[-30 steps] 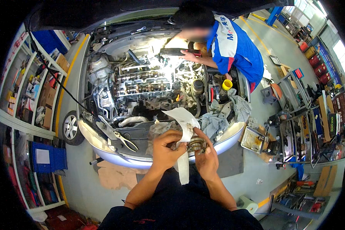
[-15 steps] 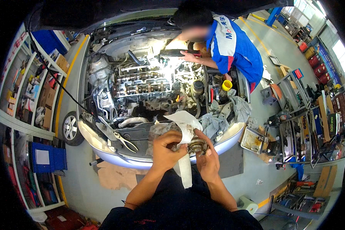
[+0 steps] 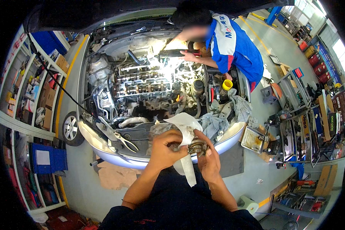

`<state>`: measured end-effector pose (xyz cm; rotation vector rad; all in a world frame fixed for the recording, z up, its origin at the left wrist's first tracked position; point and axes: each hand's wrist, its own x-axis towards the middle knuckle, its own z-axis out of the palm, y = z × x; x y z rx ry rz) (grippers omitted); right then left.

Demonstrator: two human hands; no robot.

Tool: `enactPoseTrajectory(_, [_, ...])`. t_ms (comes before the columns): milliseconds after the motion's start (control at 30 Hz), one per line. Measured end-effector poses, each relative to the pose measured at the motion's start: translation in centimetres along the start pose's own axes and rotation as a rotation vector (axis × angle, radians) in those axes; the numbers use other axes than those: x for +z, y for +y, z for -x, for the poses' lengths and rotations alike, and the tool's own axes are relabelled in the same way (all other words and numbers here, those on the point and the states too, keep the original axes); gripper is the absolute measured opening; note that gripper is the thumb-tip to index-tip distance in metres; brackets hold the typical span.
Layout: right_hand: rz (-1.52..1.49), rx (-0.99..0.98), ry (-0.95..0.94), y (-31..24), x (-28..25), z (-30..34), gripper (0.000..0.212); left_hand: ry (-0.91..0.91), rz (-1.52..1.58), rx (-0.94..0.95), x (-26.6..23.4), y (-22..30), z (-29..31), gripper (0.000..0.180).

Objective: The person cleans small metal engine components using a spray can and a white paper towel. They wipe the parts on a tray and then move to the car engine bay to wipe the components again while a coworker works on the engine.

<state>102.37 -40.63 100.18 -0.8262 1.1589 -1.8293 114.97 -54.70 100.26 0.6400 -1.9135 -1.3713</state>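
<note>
My left hand is closed, pinching a white paper towel between thumb and fingers. The towel is smudged grey in the middle, and a long strip of it hangs below my hands. Against the towel sits a round, ridged metal part, brownish and shiny; its exact kind does not show. My right hand holds this part from the right, fingers curled round its side. Both hands are in front of the car's front edge, close to my body.
The opened engine bay shows exposed camshafts. A co-worker in blue leans in from the far right beside a bright light. Pliers and grey rags lie at the front. A metal tray stands right, shelves left.
The hanging end of the paper towel has swung slightly to the right. My hands and the metal part have shifted only a little.
</note>
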Motion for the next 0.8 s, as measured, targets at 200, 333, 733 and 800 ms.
enactPoseTrajectory(200, [-0.025,0.013,-0.002,0.2,-0.2,-0.2,0.075,-0.022,0.018,0.004,-0.2,-0.1,-0.4,0.018])
enactPoseTrajectory(333, [-0.019,0.008,-0.015,0.1,-0.3,-0.3,0.075,-0.044,0.039,-0.023,-0.3,0.8,-0.6,0.017])
enactPoseTrajectory(733, [-0.079,0.054,0.015,0.4,-0.8,-0.1,0.085,-0.017,0.022,0.081,-0.2,-0.3,-0.2,0.018])
enactPoseTrajectory(800, [-0.131,0.065,-0.003,0.6,-0.2,-0.5,0.086,-0.015,0.025,0.069,-0.5,-0.8,0.2,0.019])
